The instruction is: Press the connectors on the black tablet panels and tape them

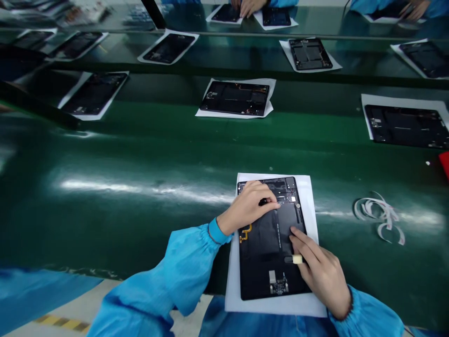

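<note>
An opened black tablet body (261, 276) lies on a white sheet (310, 196) at the table's front edge. My left hand (250, 206) is over its upper part, thumb and fingers pinched near a small connector; anything between the fingertips is too small to make out. My right hand (317, 267) rests on the right side of the tablet with its fingers extended. Beside that hand sits a pale yellow tab (297, 259). An orange flex cable (245, 233) runs along the tablet's left side, and a small circuit board (278, 285) shows near the bottom.
Curled white strips (380, 213) lie on the green table (140, 154) to the right. Further back, another tablet body (235, 98) rests on paper, with several more on raised belts. A red object (445, 164) is at the right edge. Other people's hands (250, 6) work across.
</note>
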A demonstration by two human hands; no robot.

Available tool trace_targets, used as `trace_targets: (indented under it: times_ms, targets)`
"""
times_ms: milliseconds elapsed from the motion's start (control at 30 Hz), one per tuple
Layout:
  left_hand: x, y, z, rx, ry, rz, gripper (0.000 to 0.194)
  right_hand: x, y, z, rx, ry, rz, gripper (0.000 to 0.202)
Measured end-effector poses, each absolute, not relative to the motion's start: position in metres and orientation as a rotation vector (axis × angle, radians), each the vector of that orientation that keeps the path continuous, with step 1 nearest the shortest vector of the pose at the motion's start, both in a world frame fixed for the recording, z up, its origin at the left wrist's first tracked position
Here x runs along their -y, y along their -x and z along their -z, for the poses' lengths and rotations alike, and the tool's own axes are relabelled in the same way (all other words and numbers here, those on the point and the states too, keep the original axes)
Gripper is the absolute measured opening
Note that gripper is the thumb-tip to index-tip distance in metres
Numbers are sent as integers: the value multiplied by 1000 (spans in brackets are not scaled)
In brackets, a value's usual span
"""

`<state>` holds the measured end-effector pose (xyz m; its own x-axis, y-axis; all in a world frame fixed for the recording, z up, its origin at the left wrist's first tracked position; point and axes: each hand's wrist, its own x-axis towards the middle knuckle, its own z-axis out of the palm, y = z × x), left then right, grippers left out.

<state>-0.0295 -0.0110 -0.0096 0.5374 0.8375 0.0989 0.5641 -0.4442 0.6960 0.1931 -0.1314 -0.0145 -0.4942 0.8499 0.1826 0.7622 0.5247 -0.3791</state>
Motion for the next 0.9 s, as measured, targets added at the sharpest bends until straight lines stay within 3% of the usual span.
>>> trace_targets:
  times_ms: [433,700,900]
  targets:
    - [12,30,14,-1133,-2212,-614,16,133,-191,9,2453,1297,-335,44]
    - [16,28,15,-1221,-2169,-653,21,149,-179,-14,2794,1134,-288,51]
    - [26,29,7,-1334,-2184,-1009,9,99,-161,-9,2737,1384,-254,47]
